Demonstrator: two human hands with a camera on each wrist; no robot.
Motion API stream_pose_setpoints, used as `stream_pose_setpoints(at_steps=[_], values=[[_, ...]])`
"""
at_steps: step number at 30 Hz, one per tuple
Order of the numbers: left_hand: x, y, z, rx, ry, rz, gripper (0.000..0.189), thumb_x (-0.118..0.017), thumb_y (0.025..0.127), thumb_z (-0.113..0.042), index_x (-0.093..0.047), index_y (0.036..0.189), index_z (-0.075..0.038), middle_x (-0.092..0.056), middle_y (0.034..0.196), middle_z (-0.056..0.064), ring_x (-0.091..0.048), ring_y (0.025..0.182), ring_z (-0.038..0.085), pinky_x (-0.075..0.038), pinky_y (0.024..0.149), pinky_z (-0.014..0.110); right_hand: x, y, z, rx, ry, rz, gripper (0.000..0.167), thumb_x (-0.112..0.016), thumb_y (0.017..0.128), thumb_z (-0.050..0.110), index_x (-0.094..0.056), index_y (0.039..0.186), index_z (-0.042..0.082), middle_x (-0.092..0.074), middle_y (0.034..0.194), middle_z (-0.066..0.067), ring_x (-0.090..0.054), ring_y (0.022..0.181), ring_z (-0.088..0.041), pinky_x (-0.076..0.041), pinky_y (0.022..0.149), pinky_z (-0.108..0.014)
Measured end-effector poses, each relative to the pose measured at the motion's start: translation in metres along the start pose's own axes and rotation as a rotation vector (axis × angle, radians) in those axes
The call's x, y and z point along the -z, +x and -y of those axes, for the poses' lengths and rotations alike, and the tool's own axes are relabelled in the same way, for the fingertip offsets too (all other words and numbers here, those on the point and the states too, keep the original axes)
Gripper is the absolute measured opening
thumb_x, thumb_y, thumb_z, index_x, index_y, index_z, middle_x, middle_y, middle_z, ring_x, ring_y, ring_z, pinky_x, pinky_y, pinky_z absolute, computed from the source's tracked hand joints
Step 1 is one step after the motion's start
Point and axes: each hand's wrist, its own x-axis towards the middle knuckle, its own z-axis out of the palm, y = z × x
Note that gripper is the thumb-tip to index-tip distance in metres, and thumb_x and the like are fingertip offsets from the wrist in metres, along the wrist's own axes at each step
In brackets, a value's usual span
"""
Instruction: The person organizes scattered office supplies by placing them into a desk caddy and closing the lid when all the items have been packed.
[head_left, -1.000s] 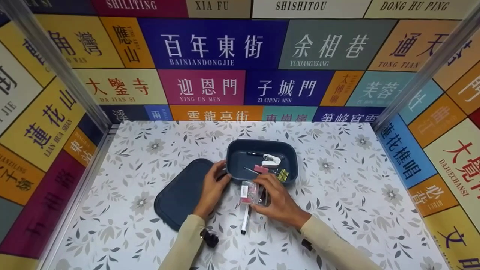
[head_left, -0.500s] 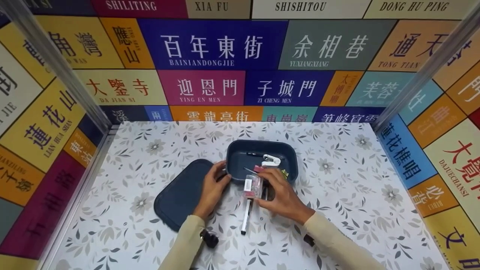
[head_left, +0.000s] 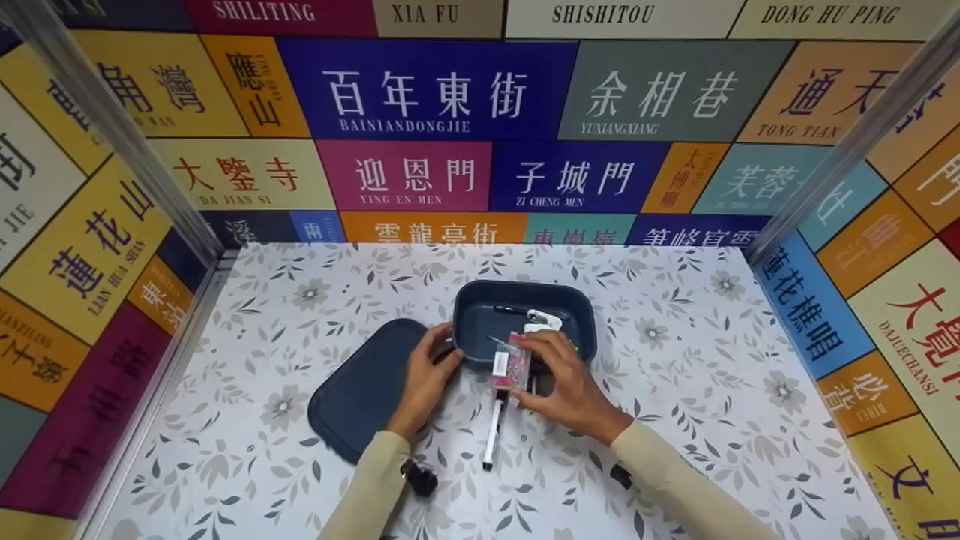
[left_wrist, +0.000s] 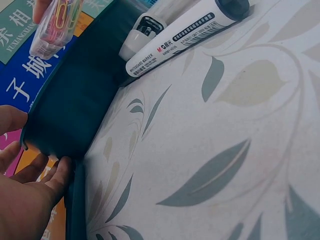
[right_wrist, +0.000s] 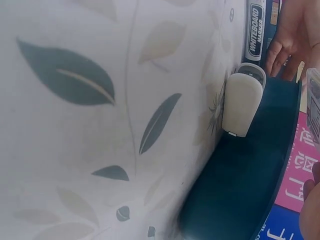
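Right hand (head_left: 568, 388) is pinching a clip case (head_left: 510, 367), bringing it forward, partly over the box (head_left: 478, 319), nearer its contents (head_left: 543, 322); left hand (head_left: 426, 375) is loosely touching the box.

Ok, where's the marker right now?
In the head view, the marker lies on the table at the near side of the box, left of the right hand; the case in that hand appears just above it.

Evenly bright head view, faint soft shadows, dimmer wrist views with a cool cast, fine detail slightly blurred
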Motion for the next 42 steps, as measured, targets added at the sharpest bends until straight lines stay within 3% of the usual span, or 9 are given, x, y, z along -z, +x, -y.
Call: stream_pose_setpoints(at_steps=[9,17,25,34,42], values=[[0.000,0.000,0.000,-0.002,-0.010,0.005,0.053,-0.070,0.101,0.008,-0.056,0.152,0.008,-0.060,0.151,0.032,-0.061,0.139,0.048,-0.049,0.117,0.046,0.004,0.001,-0.003,-0.033,-0.004,-0.005,0.077,-0.100,0.081,0.020,-0.064,0.145,0.000,-0.060,0.143,-0.014,-0.054,0.134,-0.029,-0.037,0.120,-0.027],[-0.001,0.001,-0.002,-0.003,-0.006,0.004,0.051,-0.068,0.101,0.010,-0.056,0.151,0.010,-0.059,0.150,0.033,-0.060,0.139,0.050,-0.048,0.119,0.050,0.007,0.002,-0.008,-0.026,-0.041,-0.024,0.076,-0.100,0.078,0.016,-0.065,0.144,0.001,-0.061,0.141,-0.011,-0.055,0.130,-0.028,-0.043,0.114,-0.034],[0.000,-0.001,-0.002,-0.008,-0.006,0.000,0.052,-0.070,0.100,0.009,-0.056,0.151,0.010,-0.059,0.150,0.033,-0.061,0.138,0.050,-0.051,0.114,0.039,0.009,0.005,-0.011,-0.053,-0.036,-0.030,0.074,-0.100,0.079,0.015,-0.065,0.142,-0.001,-0.061,0.140,-0.016,-0.055,0.134,-0.030,-0.040,0.119,-0.031],[0.000,-0.001,-0.004,0.005,0.012,0.003,0.052,-0.071,0.101,0.006,-0.058,0.151,0.006,-0.060,0.150,0.031,-0.062,0.138,0.048,-0.050,0.114,0.046,0.013,0.005,-0.015,-0.083,-0.037,-0.045,0.074,-0.099,0.079,0.017,-0.065,0.143,0.001,-0.060,0.141,-0.015,-0.053,0.134,-0.031,-0.037,0.121,-0.029],[-0.001,0.000,-0.002,-0.008,0.004,0.001,0.053,-0.071,0.100,0.007,-0.057,0.151,0.008,-0.060,0.148,0.033,-0.062,0.137,0.050,-0.051,0.114,0.044,0.017,0.009,-0.018,-0.100,-0.054,-0.050,0.076,-0.101,0.077,0.015,-0.065,0.142,-0.001,-0.060,0.141,-0.015,-0.053,0.135,-0.031,-0.037,0.123,-0.029]])
